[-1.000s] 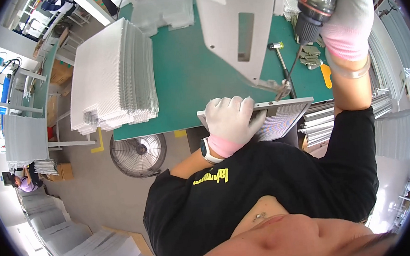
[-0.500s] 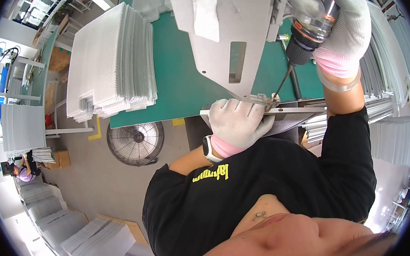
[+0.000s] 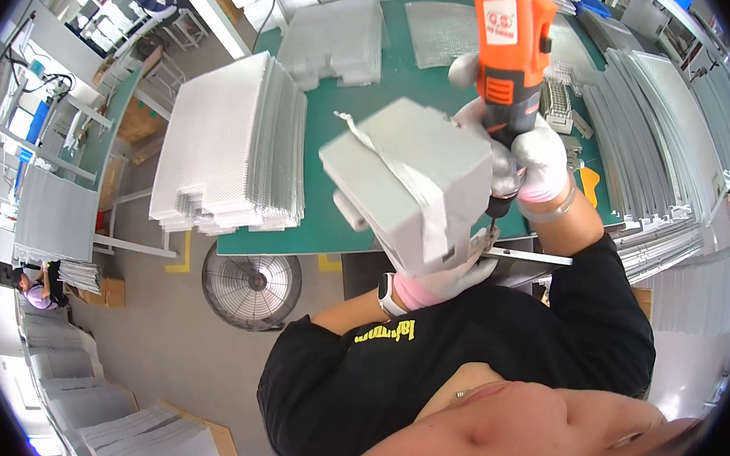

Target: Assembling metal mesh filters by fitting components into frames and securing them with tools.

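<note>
My right hand (image 3: 540, 158), in a white glove with a pink cuff, is wrapped round an orange-and-black power drill (image 3: 517, 40). Its dark chuck points down toward a small metal fitting (image 3: 483, 241) at the edge of a light-edged panel (image 3: 528, 256). Beside that fitting, my left hand (image 3: 451, 283) is closed on the panel's edge, in a matching glove. A grey box-shaped casing (image 3: 412, 177) with a white strip across it hides part of the left hand's fingers. Whether the bit touches a screw is too small to tell.
A tall stack of pale mesh panels (image 3: 225, 145) stands on the left of the green table (image 3: 332, 136). More grey panels (image 3: 644, 129) are stacked at the right. A round floor fan (image 3: 252, 284) stands below the table's left edge. A person (image 3: 40, 288) is far left.
The view has shifted, showing more of the table and the drill's orange body. The drill stands more upright, its chuck still near the fitting. The grey casing covers more of my left hand.
</note>
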`<state>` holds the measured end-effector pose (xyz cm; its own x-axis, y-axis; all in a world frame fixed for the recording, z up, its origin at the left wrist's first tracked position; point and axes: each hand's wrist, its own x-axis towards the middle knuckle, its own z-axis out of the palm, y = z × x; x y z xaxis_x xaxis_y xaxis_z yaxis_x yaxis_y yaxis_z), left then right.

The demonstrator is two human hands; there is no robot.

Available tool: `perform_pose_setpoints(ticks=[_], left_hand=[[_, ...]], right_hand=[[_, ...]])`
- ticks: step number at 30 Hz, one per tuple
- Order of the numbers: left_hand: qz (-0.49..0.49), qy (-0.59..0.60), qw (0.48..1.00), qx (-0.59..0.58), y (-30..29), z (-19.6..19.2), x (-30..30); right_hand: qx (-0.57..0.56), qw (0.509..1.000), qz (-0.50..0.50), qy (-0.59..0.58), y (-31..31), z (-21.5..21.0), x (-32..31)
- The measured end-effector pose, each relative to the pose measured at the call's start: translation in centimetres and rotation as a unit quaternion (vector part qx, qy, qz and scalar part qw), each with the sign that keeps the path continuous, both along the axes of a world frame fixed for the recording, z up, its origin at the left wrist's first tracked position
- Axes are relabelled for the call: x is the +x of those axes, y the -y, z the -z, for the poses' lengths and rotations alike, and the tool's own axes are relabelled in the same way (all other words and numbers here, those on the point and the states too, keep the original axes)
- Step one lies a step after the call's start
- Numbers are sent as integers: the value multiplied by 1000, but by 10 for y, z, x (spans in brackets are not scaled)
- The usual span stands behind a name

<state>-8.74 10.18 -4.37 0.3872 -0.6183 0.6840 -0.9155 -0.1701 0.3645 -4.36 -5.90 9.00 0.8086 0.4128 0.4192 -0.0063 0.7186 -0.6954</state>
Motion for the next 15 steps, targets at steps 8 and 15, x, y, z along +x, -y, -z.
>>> perform_pose_setpoints(ticks=[8,15], left_hand=[[-59,-44,989,129,-2,6,-6],[-35,-51,990,123,-7,51,1]], right_hand=[[38,997,-60,-5,8,29,13],[98,984,-144,-35,11,23,16]])
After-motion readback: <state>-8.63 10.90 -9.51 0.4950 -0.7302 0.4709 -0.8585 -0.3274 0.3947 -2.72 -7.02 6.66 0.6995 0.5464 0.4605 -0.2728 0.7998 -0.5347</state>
